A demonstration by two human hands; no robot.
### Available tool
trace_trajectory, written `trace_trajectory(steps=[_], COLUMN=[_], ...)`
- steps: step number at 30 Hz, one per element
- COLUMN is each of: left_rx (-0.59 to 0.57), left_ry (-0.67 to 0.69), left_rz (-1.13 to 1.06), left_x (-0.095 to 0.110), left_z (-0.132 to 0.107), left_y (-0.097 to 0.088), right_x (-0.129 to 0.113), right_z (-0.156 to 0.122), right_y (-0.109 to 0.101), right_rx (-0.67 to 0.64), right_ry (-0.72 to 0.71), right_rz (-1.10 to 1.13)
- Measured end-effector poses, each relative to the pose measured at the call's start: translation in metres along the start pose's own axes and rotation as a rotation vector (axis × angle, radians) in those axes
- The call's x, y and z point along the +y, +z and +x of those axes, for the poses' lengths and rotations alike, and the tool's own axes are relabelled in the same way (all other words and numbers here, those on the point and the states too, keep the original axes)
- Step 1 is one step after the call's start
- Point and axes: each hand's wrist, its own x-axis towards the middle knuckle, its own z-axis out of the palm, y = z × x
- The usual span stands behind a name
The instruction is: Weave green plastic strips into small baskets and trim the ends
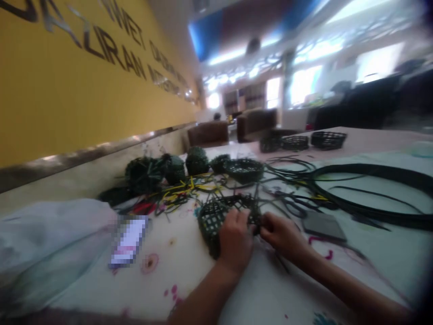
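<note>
A dark green woven basket with an open lattice side rests on the table in front of me, loose strip ends sticking up from its rim. My left hand is closed over its near side, fingers curled onto the weave. At the basket's right edge, my right hand is pinched. Between those fingertips there seems to be a thin dark strip, though blur hides the exact hold. Another strip end points down toward the table below my right hand.
Finished-looking woven baskets stand behind, beside yellow and green strip scraps. A large coil of dark strip lies right, near a grey flat block. At left are a white plastic bag and a pixelated flat object.
</note>
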Motion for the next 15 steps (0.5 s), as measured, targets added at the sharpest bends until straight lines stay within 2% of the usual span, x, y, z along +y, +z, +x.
trace_trajectory(steps=[7, 12, 15], left_rx=[-0.009, 0.067, 0.105], left_ry=[0.013, 0.003, -0.002], left_rz=[-0.03, -0.062, -0.061], left_x=[0.002, 0.0, -0.001], left_z=[0.002, 0.006, 0.007], left_y=[-0.005, 0.0, 0.003], right_x=[-0.002, -0.001, -0.001], right_z=[0.004, 0.004, 0.001], right_y=[-0.009, -0.006, 0.003], right_rx=[-0.106, -0.02, 0.015], right_ry=[0.086, 0.103, 0.193], right_rz=[0.215, 0.204, 0.273])
